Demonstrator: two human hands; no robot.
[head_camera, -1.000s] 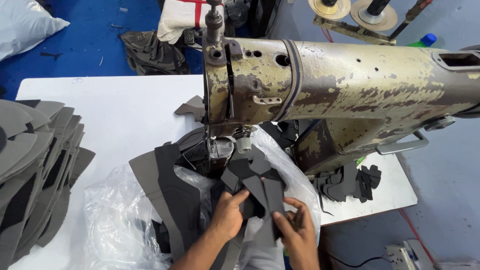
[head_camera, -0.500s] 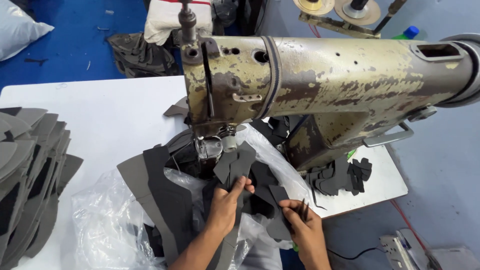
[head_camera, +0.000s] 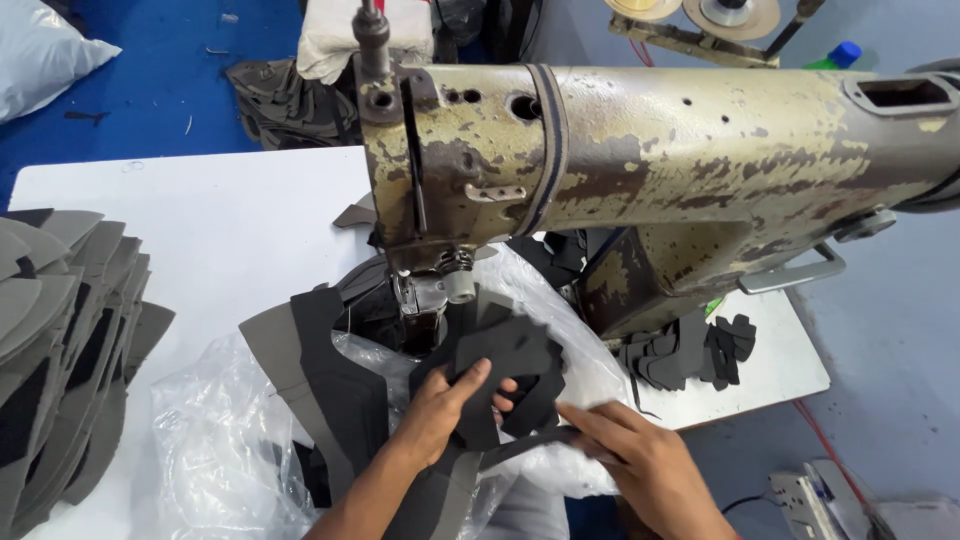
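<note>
A dark fabric piece (head_camera: 505, 365) is gripped by the left hand (head_camera: 445, 405) just in front of the needle of the sewing machine (head_camera: 640, 170), over a clear plastic bag (head_camera: 215, 440) on the white tabletop (head_camera: 210, 230). A thin strip of the same piece is pinched by the right hand (head_camera: 635, 455). Positioning appears to be in hand; next, the piece would need to be flattened and slid under the presser foot. A stack of grey cut pieces (head_camera: 60, 330) lies at the left.

Sewing machine (head_camera: 650, 170): metal, paint chipped and rough. Fabric pieces (head_camera: 510, 360): dark, matt cloth. Bag (head_camera: 220, 440): clear, glossy, crinkled plastic. Desk (head_camera: 200, 230): smooth, white.
</note>
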